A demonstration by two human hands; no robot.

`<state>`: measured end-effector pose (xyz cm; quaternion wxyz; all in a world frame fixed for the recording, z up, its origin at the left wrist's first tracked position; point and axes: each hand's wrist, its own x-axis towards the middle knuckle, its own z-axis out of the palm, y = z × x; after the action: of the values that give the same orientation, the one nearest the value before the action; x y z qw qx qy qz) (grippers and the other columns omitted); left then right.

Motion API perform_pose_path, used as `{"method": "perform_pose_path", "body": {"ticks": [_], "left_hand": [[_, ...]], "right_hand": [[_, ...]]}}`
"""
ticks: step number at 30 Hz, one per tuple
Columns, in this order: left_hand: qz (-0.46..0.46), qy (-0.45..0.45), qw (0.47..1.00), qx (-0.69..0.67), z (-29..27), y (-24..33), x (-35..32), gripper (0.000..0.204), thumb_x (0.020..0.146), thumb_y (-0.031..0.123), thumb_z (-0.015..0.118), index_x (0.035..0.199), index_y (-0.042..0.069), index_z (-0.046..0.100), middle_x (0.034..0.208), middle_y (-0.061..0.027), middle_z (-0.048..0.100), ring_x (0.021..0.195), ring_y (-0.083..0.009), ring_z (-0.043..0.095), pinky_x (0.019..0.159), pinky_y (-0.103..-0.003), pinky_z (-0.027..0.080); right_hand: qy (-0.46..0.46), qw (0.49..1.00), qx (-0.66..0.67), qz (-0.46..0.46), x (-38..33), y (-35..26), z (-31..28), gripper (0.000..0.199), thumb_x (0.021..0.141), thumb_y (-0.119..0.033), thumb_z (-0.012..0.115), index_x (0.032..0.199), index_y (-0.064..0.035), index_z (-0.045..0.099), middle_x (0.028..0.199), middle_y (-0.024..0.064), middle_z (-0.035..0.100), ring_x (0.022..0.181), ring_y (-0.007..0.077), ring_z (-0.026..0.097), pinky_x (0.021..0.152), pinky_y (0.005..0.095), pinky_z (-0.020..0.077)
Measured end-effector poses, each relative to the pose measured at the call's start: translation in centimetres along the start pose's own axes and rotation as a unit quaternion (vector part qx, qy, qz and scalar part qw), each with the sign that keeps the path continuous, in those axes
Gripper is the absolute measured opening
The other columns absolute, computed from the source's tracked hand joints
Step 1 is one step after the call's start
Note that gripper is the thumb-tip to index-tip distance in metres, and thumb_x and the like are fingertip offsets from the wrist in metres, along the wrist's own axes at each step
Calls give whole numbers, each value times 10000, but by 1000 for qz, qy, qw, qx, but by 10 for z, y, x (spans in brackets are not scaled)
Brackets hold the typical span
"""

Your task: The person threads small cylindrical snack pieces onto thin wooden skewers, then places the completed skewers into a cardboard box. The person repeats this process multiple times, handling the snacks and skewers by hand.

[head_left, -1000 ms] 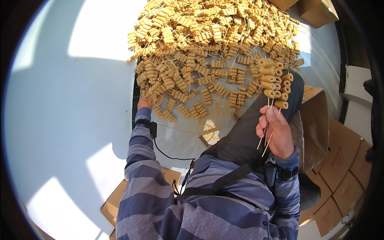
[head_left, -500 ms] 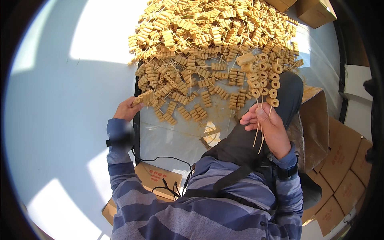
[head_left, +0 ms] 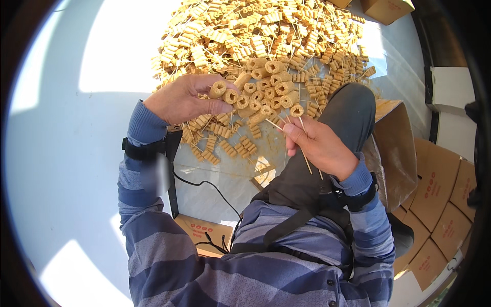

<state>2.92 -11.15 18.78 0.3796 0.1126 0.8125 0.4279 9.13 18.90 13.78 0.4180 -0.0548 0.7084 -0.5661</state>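
Note:
My left hand (head_left: 184, 100) pinches one end of a skewer of hollow, golden-brown tube rolls (head_left: 231, 96). Its stick slants down toward my right hand (head_left: 322, 148). The fingers of that hand are closed round the bare sticks of several more skewers, whose rolls (head_left: 281, 82) fan out above it with their open ends facing me. Both sets of rolls meet between my hands, so exactly where one skewer ends is hard to tell. Behind them lies a big heap of similar skewers (head_left: 220, 41), partly hidden by my left hand and the held rolls.
An open cardboard box (head_left: 399, 153) with a plastic liner stands right of my knee. Closed cartons (head_left: 434, 199) are stacked at the lower right, and another carton (head_left: 204, 230) sits by my lap. A black cable (head_left: 215, 189) loops beside the table's dark edge.
My left hand has lifted a skewer from the heap's near left edge and carried it rightward to the bundle. My right hand has shifted slightly left, still gripping its skewers.

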Motion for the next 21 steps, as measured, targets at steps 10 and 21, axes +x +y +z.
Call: {"method": "perform_pose_path", "body": {"ticks": [10, 21], "left_hand": [[-61, 229, 920, 314, 60, -182, 39, 458, 842, 136, 733, 1280, 99, 605, 1259, -148, 588, 1198, -302, 564, 1015, -416, 451], [-46, 104, 817, 566, 96, -287, 104, 262, 818, 135, 642, 1077, 150, 672, 1208, -126, 550, 1182, -327, 503, 1024, -470, 382]], "right_hand": [[127, 915, 378, 60, -26, 34, -16, 284, 1074, -304, 488, 1127, -29, 540, 799, -10, 530, 743, 96, 587, 799, 332, 587], [134, 900, 410, 62, -77, 35, -15, 288, 1064, -340, 503, 1057, -53, 524, 753, 14, 523, 587, 130, 561, 572, 320, 546]]}}
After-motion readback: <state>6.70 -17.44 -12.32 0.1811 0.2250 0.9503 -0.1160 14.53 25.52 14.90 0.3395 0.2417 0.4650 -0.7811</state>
